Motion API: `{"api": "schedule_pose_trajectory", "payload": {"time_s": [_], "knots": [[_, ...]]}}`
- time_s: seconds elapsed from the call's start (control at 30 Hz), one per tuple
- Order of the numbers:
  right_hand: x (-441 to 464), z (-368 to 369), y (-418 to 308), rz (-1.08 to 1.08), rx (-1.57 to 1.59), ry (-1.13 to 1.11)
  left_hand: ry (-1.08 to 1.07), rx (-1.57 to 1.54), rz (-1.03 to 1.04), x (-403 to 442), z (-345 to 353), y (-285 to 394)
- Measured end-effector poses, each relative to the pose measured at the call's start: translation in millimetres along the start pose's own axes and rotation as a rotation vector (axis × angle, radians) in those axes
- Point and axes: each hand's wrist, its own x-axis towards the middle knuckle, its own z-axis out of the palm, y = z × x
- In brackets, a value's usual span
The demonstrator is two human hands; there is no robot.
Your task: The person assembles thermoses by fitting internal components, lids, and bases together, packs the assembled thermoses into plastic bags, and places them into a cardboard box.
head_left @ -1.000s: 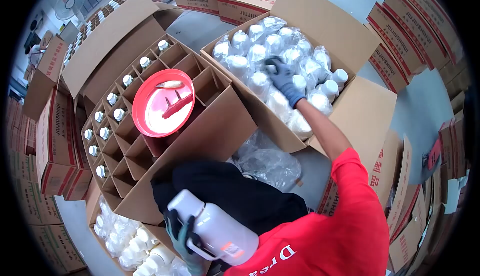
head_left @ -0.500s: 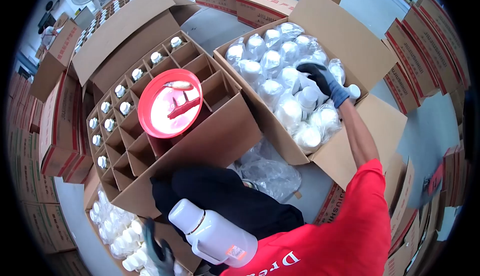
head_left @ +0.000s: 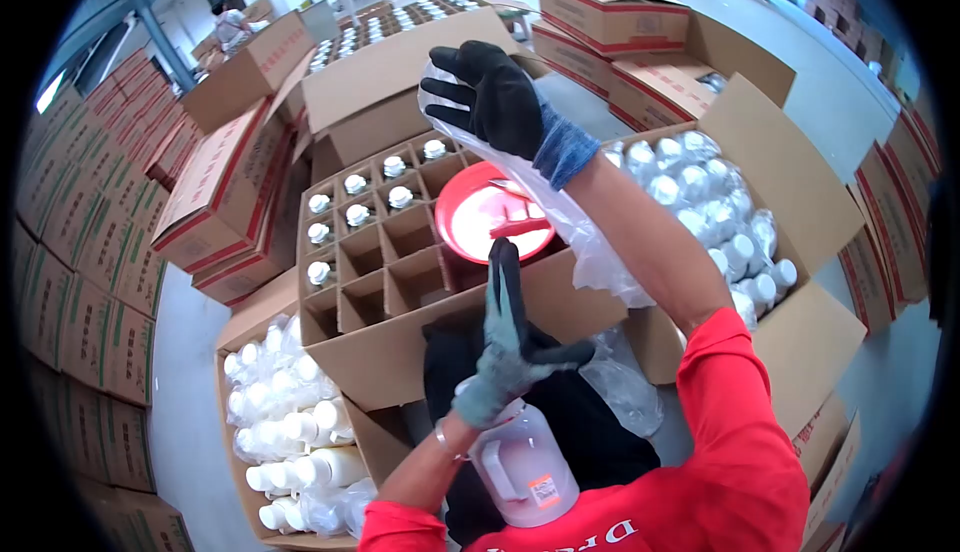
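Note:
My right hand [head_left: 492,102], in a black glove, is raised above the divided carton [head_left: 545,302]. A long clear plastic bag [head_left: 560,210] hangs from its fingers and trails down beside the forearm. The fingers look partly spread, with the bag seemingly caught between them. My left hand [head_left: 508,342], in a grey glove with black fingertips, has its fingers stretched out and its thumb apart. It hovers over the top of a whitish vacuum flask [head_left: 525,467] with a handle and an orange label, which stands in my lap; the hand partly hides the flask's upper end.
A red basin [head_left: 468,242] holding a red strip and a small wooden-handled tool sits on the divided carton, among silver-capped flasks [head_left: 400,197]. Bagged white flasks fill the right carton [head_left: 810,332]. White bottles [head_left: 330,467] fill a lower-left carton. Stacked cartons [head_left: 90,302] line the left.
My right hand has left the right carton and risen leftward with a plastic bag. My left hand has come up from the lower-left carton to the flask. The view has shifted.

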Motion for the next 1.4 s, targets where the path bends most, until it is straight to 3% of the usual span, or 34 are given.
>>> {"api": "schedule_pose_trajectory", "payload": {"time_s": [0.1,0.17,0.23,0.3,0.37,0.4,0.43,0.5,0.57,0.6,0.63,0.67,0.7,0.73,0.77,0.83,0.87,0.93,1.0,1.03,1.1,1.13,1.23,1.27,1.3,1.33,1.4], "knots": [[8,32,43,0.104,0.043,0.102,0.168,-0.318,-0.287,11,6,-8],[-1,38,68,0.215,-0.081,0.078,0.343,-0.595,-0.662,14,-11,-31],[-12,28,92,0.303,-0.291,0.047,0.528,-0.686,-0.674,6,-33,-84],[-43,35,102,0.069,-0.784,-0.31,0.733,-0.691,-0.654,4,-61,-97],[-69,23,133,-0.303,-1.399,-0.519,0.738,-0.648,-0.61,-23,-67,-152],[-80,11,147,-0.213,-1.437,-0.58,0.734,-0.647,-0.74,-25,-78,-144],[-95,7,152,-0.175,-1.515,-0.532,0.721,-0.648,-0.872,-27,-91,-126],[-110,-30,178,0.053,-1.149,-0.217,0.825,-0.88,-0.864,-44,-103,-117],[-125,-65,188,-0.067,-1.385,-0.178,0.822,-1.178,-0.805,-80,-124,-130],[-137,-64,184,0.036,-1.48,-0.054,0.646,-1.544,-0.499,-123,-134,-164],[-147,-76,194,-0.002,-1.525,0.042,0.756,-1.33,-0.646,-113,-139,-129],[-160,-92,198,0.069,-1.506,0.07,0.789,-1.328,-0.655,-126,-130,-123],[-170,-90,196,0.144,-1.486,0.101,0.734,-1.128,-0.655,-141,-123,-112],[-178,-88,196,0.083,-1.417,0.127,0.688,-0.925,-0.658,-153,-117,-99],[-195,-87,191,0.262,-1.204,0.344,0.536,-0.537,-0.633,-168,-114,-82],[-224,-105,177,0.11,-1.054,0.276,0.29,-0.299,-0.669,-200,-107,-61],[-242,-112,170,0.223,-1.116,0.318,0.212,-0.437,-0.741,-221,-108,-60],[-294,-120,176,0.237,-1.067,0.373,0.02,-0.594,-0.802,-216,-112,-39],[-353,-102,178,0.108,-1.221,0.453,-0.245,-0.69,-0.838,-197,-123,-4],[-375,-80,173,0.086,-1.455,0.384,-0.401,-0.764,-0.877,-198,-126,4],[-421,-60,165,-0.073,-1.9,0.157,-0.425,-0.769,-0.502,-209,-126,16],[-449,-74,178,-0.131,-1.814,0.078,-0.578,-0.692,-0.431,-206,-130,27],[-528,-92,166,-0.056,-1.823,-0.193,-1.108,-0.308,-0.468,-215,-120,69],[-534,-93,167,-0.004,-1.848,-0.31,-1.149,-0.37,-0.563,-249,-108,79],[-505,-48,144,0.096,-2.007,-0.516,-1.094,-0.44,-0.682,-258,-112,79],[-517,-40,134,0.201,-1.768,-0.506,-1.019,-0.5,-0.806,-261,-124,75],[-538,-37,121,0.192,-1.757,-0.604,-0.813,-0.443,-0.936,-251,-149,72]]}}
